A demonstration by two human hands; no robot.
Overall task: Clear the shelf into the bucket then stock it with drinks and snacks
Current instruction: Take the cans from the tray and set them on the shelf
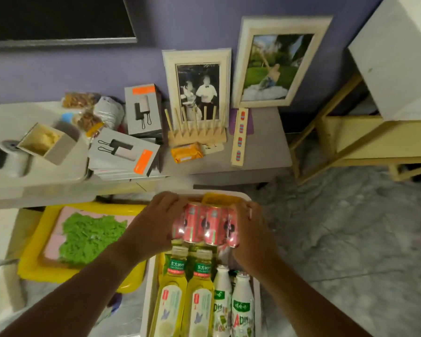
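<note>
A cluster of red drink cans [206, 224] is squeezed between my left hand [156, 222] on its left side and my right hand [250, 232] on its right side, just above a white bin [151, 276]. In the bin below lie two yellow-green tea bottles [187, 295] and two white milk-drink bottles [231, 302]. The grey shelf [265, 152] behind holds two photo frames [197, 86], a wooden peg rack [197, 135], an orange snack pack [186, 152], a card of capsules [240, 137] and two power-bank boxes [124, 152].
A yellow tray [32, 263] with a pink board and green shreds sits left of the bin. On the grey tray at far left [34, 176] stand an open box [46, 144], a spool and snack bags [80, 100]. A wooden frame [350, 142] stands at right on the marble floor.
</note>
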